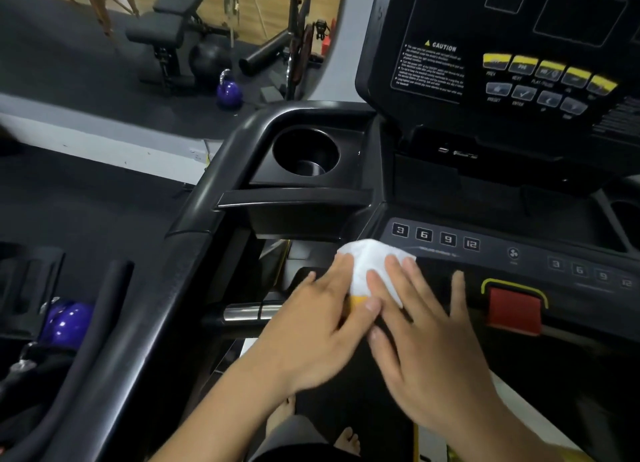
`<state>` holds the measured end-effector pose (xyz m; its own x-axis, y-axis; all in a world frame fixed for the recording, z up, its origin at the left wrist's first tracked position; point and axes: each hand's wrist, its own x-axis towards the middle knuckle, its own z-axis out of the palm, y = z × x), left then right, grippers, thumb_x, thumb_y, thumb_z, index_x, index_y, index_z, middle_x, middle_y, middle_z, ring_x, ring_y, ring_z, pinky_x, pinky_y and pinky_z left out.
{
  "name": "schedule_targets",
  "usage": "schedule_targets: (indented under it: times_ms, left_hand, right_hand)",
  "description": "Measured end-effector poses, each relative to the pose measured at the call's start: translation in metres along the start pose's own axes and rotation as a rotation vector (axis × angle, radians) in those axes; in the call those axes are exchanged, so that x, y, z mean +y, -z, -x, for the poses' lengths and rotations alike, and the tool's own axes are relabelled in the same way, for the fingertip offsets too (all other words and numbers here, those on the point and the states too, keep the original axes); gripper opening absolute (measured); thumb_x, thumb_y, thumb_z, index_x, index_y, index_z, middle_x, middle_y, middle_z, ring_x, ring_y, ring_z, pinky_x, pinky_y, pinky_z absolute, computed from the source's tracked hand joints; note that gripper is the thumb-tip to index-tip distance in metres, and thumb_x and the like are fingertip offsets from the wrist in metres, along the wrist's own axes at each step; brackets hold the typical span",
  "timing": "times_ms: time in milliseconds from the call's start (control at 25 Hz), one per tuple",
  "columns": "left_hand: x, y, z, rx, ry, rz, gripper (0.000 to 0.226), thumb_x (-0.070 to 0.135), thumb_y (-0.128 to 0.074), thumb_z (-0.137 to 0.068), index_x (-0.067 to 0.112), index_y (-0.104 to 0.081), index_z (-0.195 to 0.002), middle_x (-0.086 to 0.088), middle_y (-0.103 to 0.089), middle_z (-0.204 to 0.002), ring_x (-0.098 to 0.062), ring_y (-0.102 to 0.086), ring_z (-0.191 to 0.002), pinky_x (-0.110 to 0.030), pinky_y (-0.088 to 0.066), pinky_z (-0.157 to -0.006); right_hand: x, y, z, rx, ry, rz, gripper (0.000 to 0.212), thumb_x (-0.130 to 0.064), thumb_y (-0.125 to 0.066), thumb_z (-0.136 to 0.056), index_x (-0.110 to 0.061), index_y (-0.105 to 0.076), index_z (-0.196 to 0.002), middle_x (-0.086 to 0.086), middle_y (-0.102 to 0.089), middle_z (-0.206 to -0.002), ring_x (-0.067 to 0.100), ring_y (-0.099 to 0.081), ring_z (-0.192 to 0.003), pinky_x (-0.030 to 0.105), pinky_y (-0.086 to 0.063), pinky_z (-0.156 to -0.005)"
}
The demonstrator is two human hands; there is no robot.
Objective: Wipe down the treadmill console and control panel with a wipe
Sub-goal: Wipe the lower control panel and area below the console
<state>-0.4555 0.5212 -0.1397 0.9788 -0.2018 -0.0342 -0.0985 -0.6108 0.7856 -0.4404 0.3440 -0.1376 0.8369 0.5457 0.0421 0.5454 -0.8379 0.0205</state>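
A white wipe [372, 261] lies pressed on the lower left edge of the black treadmill control panel [485, 254], just below the 3, 6, 9, 12 buttons [435, 237]. My left hand [311, 326] and my right hand [426, 330] both rest flat on the wipe, fingers spread, side by side. A small yellow-orange bit [356, 300] shows under my left fingers. The upright console [502, 56] with its caution label and yellow buttons stands above at the upper right.
A red stop switch [514, 311] sits just right of my right hand. A round cup holder [306, 153] is above left, next to the curved black handrail [214, 191]. Purple kettlebells [229, 93], a bench and bars stand on the gym floor beyond.
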Motion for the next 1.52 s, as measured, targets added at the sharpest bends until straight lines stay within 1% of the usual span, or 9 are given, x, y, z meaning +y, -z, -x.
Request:
schedule_targets:
  times_ms: [160,400,560,800,960,1120,1280,1400,1520]
  left_hand:
    - [-0.001,0.006,-0.044,-0.051,0.095,-0.052,0.074,0.064,-0.021,-0.091,0.013,-0.027,-0.143,-0.016,-0.044,-0.143,-0.032,-0.048,-0.123,-0.049,-0.039,-0.103]
    - [0.007,-0.001,0.016,0.057,0.066,-0.214,0.079,0.065,-0.014,-0.091,0.02,-0.013,-0.156,0.002,-0.01,-0.164,-0.005,0.001,-0.149,-0.04,-0.004,-0.122]
    - [0.007,0.009,0.013,0.303,-0.035,-0.13,0.064,0.052,-0.03,-0.096,0.019,-0.033,-0.15,0.001,-0.023,-0.16,-0.006,-0.012,-0.148,-0.03,-0.011,-0.12]
    - [0.019,-0.01,0.003,-0.021,-0.006,-0.099,0.075,0.06,-0.014,-0.092,0.023,-0.007,-0.157,-0.006,0.003,-0.165,-0.008,0.011,-0.149,-0.029,-0.005,-0.121]
    - [0.012,-0.003,-0.012,-0.021,0.04,-0.083,0.078,0.065,-0.016,-0.092,0.021,-0.001,-0.156,0.001,0.002,-0.164,-0.001,0.012,-0.147,-0.022,0.0,-0.119]
    - [0.016,0.004,-0.044,-0.004,0.006,-0.071,0.074,0.059,-0.018,-0.097,0.018,-0.002,-0.156,0.0,-0.001,-0.164,-0.009,0.002,-0.149,-0.032,-0.01,-0.121]
    - [0.014,-0.005,0.004,-0.046,-0.036,-0.166,0.079,0.066,-0.013,-0.09,0.023,-0.002,-0.155,-0.002,0.007,-0.163,-0.003,0.015,-0.146,-0.021,0.002,-0.119]
    - [0.01,-0.009,-0.003,0.057,-0.099,-0.307,0.074,0.061,-0.021,-0.095,0.015,-0.019,-0.154,-0.021,-0.01,-0.161,-0.021,-0.005,-0.149,-0.031,-0.009,-0.117]
    - [0.019,-0.009,-0.049,0.055,-0.128,-0.419,0.076,0.058,-0.015,-0.096,0.009,-0.014,-0.154,-0.03,-0.004,-0.159,-0.036,-0.002,-0.149,-0.039,0.0,-0.119]
  right_hand:
    - [0.013,0.01,-0.042,0.027,-0.093,0.058,0.058,-0.036,-0.022,-0.095,-0.014,-0.033,-0.148,0.009,-0.027,-0.157,0.021,-0.016,-0.147,0.07,-0.01,-0.11]
    - [0.01,0.004,-0.013,0.029,-0.082,0.064,0.059,-0.041,-0.026,-0.095,-0.013,-0.033,-0.147,0.011,-0.028,-0.157,0.025,-0.017,-0.147,0.071,-0.013,-0.109]
    - [0.009,0.013,-0.021,0.096,-0.072,0.022,0.058,-0.037,-0.028,-0.096,-0.008,-0.036,-0.146,0.013,-0.031,-0.155,0.025,-0.02,-0.146,0.065,-0.015,-0.113]
    - [0.0,-0.007,-0.005,-0.008,-0.018,-0.018,0.061,-0.039,-0.028,-0.096,-0.012,-0.024,-0.151,0.007,-0.02,-0.16,0.022,-0.01,-0.149,0.06,-0.011,-0.113]
    - [0.007,-0.002,-0.023,-0.012,-0.019,0.002,0.057,-0.034,-0.025,-0.096,-0.019,-0.025,-0.151,0.003,-0.022,-0.16,0.018,-0.009,-0.149,0.067,-0.01,-0.112]
    - [0.021,0.001,-0.045,0.037,-0.131,0.029,0.055,-0.037,-0.018,-0.098,-0.025,-0.02,-0.152,0.002,-0.018,-0.161,0.018,-0.005,-0.149,0.069,-0.008,-0.111]
    - [0.003,-0.011,0.004,0.034,-0.087,-0.039,0.058,-0.037,-0.033,-0.093,-0.027,-0.025,-0.15,0.003,-0.02,-0.161,0.023,-0.01,-0.149,0.073,-0.015,-0.107]
    - [0.011,-0.013,0.004,0.026,-0.088,0.004,0.059,-0.037,-0.034,-0.092,-0.027,-0.022,-0.149,0.003,-0.02,-0.16,0.023,-0.012,-0.148,0.075,-0.016,-0.105]
    - [0.032,-0.006,-0.026,0.054,-0.19,0.046,0.06,-0.035,-0.031,-0.094,-0.028,-0.013,-0.151,0.003,-0.018,-0.161,0.022,-0.008,-0.149,0.073,-0.01,-0.108]
